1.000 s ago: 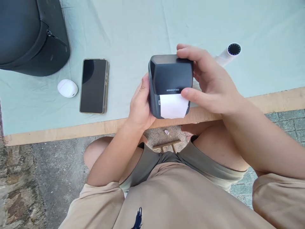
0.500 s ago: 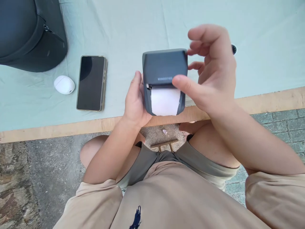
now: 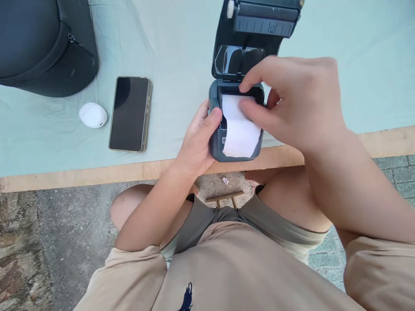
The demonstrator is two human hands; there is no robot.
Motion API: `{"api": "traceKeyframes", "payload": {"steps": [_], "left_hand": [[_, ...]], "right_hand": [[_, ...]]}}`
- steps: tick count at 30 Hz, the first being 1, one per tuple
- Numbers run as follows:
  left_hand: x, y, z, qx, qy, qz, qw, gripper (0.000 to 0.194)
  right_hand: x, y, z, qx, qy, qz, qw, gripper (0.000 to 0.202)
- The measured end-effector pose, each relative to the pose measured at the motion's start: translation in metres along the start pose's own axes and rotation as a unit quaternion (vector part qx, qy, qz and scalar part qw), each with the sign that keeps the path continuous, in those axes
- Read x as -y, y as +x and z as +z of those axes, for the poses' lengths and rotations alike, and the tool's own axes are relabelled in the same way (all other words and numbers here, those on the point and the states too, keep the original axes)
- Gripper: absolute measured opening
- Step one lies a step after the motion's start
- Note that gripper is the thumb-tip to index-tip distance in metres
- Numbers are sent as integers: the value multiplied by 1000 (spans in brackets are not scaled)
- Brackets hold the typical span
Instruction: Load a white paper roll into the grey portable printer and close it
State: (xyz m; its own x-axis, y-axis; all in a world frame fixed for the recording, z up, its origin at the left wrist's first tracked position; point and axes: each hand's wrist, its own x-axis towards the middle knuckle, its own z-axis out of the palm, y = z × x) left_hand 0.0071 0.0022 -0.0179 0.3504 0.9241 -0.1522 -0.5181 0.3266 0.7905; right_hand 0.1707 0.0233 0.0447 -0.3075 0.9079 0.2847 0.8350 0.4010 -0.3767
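A dark label printer [image 3: 215,149] is held near the table's front edge, its lid [image 3: 221,39] swung up and back. My left hand [image 3: 201,136] grips the printer's left side, with the thumb on the rim. In the compartment sits a white paper roll [image 3: 240,138], whose loose end hangs over the front of the printer. Over the right part of the compartment is my right hand [image 3: 292,97], with thumb and index finger apart at the roll's upper part. Its other fingers are curled and partly hidden.
On the pale green cloth [image 3: 175,47] to the left lie a smartphone [image 3: 129,114] and a white oval case [image 3: 93,115]. Behind them stands a black zippered bag [image 3: 45,52]. A bare wooden edge [image 3: 152,167] runs along the table's front.
The printer's lid has gone from closed to raised, exposing the paper roll. My right hand has moved from the lid's right side to over the compartment. The printer has shifted slightly right.
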Motion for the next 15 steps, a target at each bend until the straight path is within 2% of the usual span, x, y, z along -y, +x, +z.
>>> {"api": "traceKeyframes", "payload": {"steps": [1,3,8,11,13,15], "left_hand": [[-1,0,1,4,0,3,1000,27],[-2,-1,1,13,-10,4,1000,23],[-2,-3,2,19,-13,-1,1000,24],[-2,-3,3,16,-6,0,1000,28],[-1,-3,3,9,-5,6,1000,28],[-1,-2,3,3,-5,15,1000,26]], "right_hand": [[1,0,-2,44,-50,2,998,18],[4,0,-5,86,-118,23,989,21],[8,2,-1,101,-173,-11,980,18],[7,3,-4,136,-177,9,975,20],[5,-2,-13,138,-133,15,981,24],[0,-10,-22,97,1,12,995,30]]}}
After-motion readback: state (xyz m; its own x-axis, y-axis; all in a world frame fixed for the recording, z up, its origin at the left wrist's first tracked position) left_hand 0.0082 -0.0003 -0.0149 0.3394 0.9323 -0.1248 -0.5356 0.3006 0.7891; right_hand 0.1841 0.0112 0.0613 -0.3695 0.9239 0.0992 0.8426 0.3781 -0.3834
